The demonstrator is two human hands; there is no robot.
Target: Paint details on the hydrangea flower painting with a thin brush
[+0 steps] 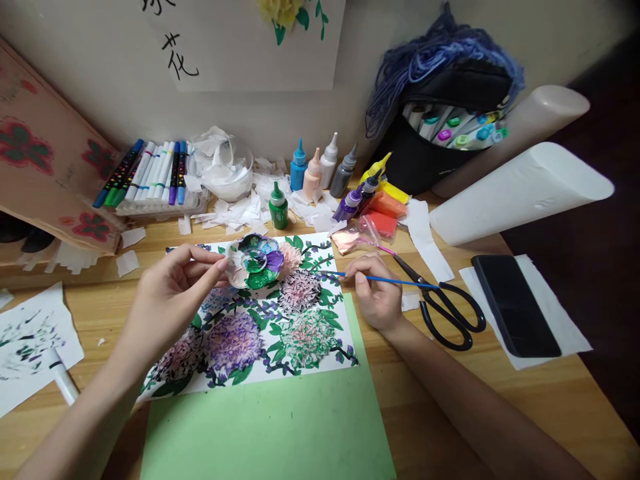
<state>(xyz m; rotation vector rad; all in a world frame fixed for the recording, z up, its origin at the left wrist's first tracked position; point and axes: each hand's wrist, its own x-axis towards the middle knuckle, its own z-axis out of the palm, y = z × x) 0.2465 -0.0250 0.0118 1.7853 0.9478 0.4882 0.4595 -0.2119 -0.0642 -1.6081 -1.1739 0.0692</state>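
My left hand (pixel 173 293) pinches the rim of a flower-shaped paint palette (pixel 260 277), whose wells hold green, purple, blue and dark paint. It is held over the upper part of a white sheet with textured flowers (pixel 235 343), green leaves and dark branches. In my right hand (pixel 375 290) is a thin blue paintbrush (pixel 400 281), gripped between thumb and fingers. The brush tip points left over the painting, near its right edge. Under the sheet lies a green mat (pixel 270 433).
Several paint bottles (pixel 299 167) stand behind the painting amid torn paper scraps (pixel 240 213). To the right lie black-handled scissors (pixel 445 317), a phone (pixel 517 307) on paper, and a standing white roll (pixel 515 193). Markers (pixel 155 173) sit back left; a stained sheet (pixel 37 347) lies left.
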